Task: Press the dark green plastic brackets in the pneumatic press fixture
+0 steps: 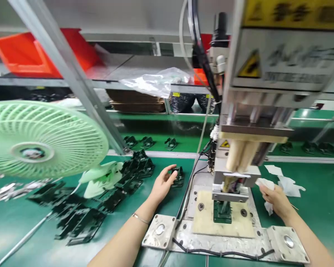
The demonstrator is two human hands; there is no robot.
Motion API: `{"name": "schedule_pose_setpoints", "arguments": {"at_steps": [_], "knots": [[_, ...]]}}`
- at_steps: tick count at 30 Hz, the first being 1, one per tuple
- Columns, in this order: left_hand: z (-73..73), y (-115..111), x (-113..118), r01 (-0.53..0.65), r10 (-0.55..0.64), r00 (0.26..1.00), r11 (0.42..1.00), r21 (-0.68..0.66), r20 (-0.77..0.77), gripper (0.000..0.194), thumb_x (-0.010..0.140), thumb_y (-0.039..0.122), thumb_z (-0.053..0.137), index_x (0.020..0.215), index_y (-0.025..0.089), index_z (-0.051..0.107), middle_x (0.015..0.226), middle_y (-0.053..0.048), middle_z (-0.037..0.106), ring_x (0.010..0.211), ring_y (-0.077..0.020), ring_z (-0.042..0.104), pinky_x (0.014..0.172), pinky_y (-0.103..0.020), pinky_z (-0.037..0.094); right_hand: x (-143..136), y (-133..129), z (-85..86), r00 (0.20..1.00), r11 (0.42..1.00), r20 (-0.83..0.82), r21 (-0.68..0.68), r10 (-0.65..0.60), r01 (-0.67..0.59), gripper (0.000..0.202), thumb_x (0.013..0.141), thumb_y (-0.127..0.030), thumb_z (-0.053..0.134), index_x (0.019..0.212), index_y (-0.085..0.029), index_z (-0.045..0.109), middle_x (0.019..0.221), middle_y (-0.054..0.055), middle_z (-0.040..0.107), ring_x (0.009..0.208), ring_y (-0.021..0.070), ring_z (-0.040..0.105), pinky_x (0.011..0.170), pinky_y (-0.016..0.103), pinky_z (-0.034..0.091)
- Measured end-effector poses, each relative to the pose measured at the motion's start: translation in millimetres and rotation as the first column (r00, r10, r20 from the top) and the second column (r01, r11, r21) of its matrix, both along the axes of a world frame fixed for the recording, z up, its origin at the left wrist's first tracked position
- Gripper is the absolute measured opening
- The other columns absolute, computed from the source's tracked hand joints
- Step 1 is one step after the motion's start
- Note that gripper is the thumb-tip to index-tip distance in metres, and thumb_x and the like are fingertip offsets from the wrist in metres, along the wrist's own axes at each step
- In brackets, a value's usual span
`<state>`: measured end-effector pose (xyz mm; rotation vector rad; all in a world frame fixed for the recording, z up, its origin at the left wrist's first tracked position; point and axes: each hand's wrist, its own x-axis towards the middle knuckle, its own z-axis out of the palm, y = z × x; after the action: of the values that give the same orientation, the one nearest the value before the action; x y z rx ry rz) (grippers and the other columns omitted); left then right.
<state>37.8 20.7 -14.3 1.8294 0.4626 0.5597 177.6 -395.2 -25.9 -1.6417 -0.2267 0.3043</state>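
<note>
two hands are working apart in the head view: the left hand (pixel 161 185) is pinching a black part (pixel 178 178) beyond the left edge of the metal base (pixel 219 243), seemingly steadying it; the right hand (pixel 278 200) is pinching a white scrap (pixel 265 183) off the right edge. another piece (pixel 222 215) is sitting mid-pad (pixel 204 222) (probably for alignment), under the press head (pixel 230 196).

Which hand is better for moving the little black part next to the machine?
Left, I think. The left hand has its fingers right at the black part. The right hand is across the machine and holds white tissue.
</note>
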Motion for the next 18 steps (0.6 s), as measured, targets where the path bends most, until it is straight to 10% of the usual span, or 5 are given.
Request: {"name": "schedule_pose_setpoints", "arguments": {"at_steps": [11,18], "knots": [[-9.7,13,3,-0.068,0.067,0.997,0.996,0.053,0.029,0.07,0.071,0.065,0.07,0.121,0.017,0.06,0.108,-0.007,0.061,0.07,-0.014,0.056,0.061,-0.026,0.049,3,8,-5.3,0.995,0.995,-0.035,-0.036,0.089,-0.091,0.054,0.066,-0.065,0.069,0.071,-0.02,0.04,0.056,-0.008,0.026,0.05,0.0059,0.019,0.049,0.023,0.015],[-9.3,18,1,-0.077,0.075,0.997,0.995,0.059,0.029,0.065,0.065,0.056,0.076,0.115,0.018,0.063,0.105,-0.006,0.065,0.065,-0.0127,0.055,0.06,-0.026,0.049,-4,12,19.6,0.993,0.994,0.049,-0.035,0.104,-0.103,0.037,0.065,-0.054,0.069,0.065,-0.019,0.056,0.059,0.0,0.041,0.065,0.0166,0.045,0.06,0.029,0.037]]}}
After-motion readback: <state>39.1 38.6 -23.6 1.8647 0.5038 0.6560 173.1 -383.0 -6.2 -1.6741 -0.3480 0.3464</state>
